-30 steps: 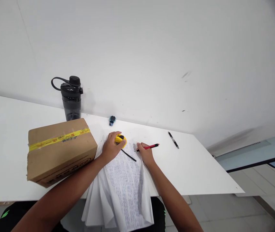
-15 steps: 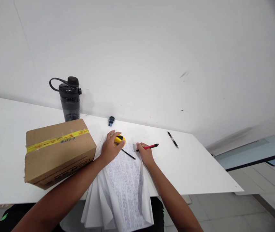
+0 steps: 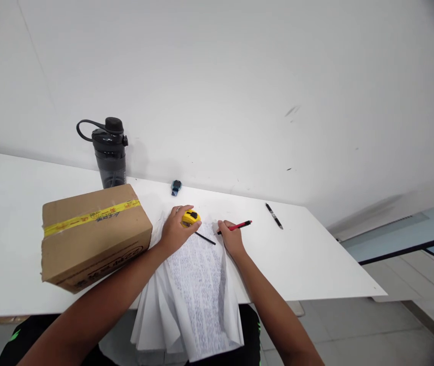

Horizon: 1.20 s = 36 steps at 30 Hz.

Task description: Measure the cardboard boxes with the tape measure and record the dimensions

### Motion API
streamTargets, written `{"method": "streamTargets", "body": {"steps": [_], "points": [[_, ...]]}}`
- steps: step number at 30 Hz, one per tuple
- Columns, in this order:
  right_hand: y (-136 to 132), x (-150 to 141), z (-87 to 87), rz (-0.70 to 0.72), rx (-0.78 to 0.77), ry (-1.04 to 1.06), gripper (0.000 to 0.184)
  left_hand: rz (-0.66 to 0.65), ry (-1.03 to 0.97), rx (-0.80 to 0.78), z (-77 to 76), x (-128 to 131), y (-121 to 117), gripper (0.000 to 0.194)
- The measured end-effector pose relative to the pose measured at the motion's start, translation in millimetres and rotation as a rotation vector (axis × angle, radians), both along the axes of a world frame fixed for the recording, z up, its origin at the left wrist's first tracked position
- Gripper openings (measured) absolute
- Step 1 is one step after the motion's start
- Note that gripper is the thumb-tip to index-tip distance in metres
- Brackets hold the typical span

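Note:
My left hand (image 3: 176, 231) is closed round a yellow and black tape measure (image 3: 191, 217) at the top of the papers. From under it a thin black strap (image 3: 206, 238) trails right across the page. Written-on sheets of paper (image 3: 199, 290) lie beneath both hands and hang over the table's front edge. My right hand (image 3: 232, 239) grips a red and black pen (image 3: 240, 226), its tip at the upper right of the page. A second, black pen (image 3: 274, 216) lies on the table farther right.
A taped cardboard box (image 3: 95, 239) stands left of my left forearm. Behind it is a dark water bottle (image 3: 111, 157) with a loop handle. A small wristwatch (image 3: 176, 187) lies near the wall. The white table (image 3: 308, 269) ends at the right in a corner.
My right hand with the pen has shifted slightly up and right. The tape measure has tilted a little under my left hand. The camera view has moved slightly.

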State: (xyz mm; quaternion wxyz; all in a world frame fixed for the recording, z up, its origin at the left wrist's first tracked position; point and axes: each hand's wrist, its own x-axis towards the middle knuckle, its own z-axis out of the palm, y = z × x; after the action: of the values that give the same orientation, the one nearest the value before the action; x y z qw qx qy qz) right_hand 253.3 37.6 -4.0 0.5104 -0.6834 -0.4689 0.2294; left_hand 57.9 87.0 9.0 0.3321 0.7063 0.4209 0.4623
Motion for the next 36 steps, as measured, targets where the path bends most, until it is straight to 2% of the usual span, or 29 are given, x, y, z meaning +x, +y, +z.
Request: {"method": "streamTargets", "body": {"steps": [6, 9, 11, 13, 19, 22, 25, 30, 32, 36], "points": [[4.5, 3.8, -6.4, -0.015, 0.032, -0.053, 0.041, -0.068, 0.142, 0.123, -1.3, 0.3, 0.7, 0.048], [7.1, 2.9, -7.2, -0.016, 0.136, -0.123, 0.034, -0.062, 0.147, 0.117, -2.0, -1.0, 1.3, 0.045], [9.5, 0.7, -7.5, 0.001, 0.221, -0.195, 0.028, -0.061, 0.124, 0.119, -3.3, -3.1, 2.8, 0.034], [13.0, -2.1, -7.7, 0.015, 0.256, -0.267, 0.029, -0.072, 0.093, 0.141, -4.0, -5.7, 4.9, 0.032], [17.4, -12.3, -1.5, 0.100, 0.140, -0.468, 0.045, 0.015, 0.080, 0.217, 2.9, -11.8, -5.9, 0.031], [12.1, -21.3, 8.7, 0.128, 0.076, -0.562, 0.054, 0.062, 0.067, 0.240, 6.4, -14.4, -16.9, 0.029], [2.3, -32.8, 24.6, 0.200, 0.075, -0.654, 0.064, 0.078, 0.016, 0.231, 11.0, -18.8, -23.1, 0.028], [-14.4, -58.6, 50.7, 0.360, 0.097, -0.716, 0.083, 0.132, -0.131, 0.201, 29.6, -25.3, -35.5, 0.031], [-17.1, -70.4, 60.8, 0.364, 0.123, -0.691, 0.078, 0.123, -0.190, 0.198, 41.7, -26.3, -43.7, 0.031], [-17.8, -93.3, 86.8, 0.367, 0.176, -0.599, 0.049, 0.070, -0.303, 0.209, 72.1, -32.9, -56.8, 0.028]]}}
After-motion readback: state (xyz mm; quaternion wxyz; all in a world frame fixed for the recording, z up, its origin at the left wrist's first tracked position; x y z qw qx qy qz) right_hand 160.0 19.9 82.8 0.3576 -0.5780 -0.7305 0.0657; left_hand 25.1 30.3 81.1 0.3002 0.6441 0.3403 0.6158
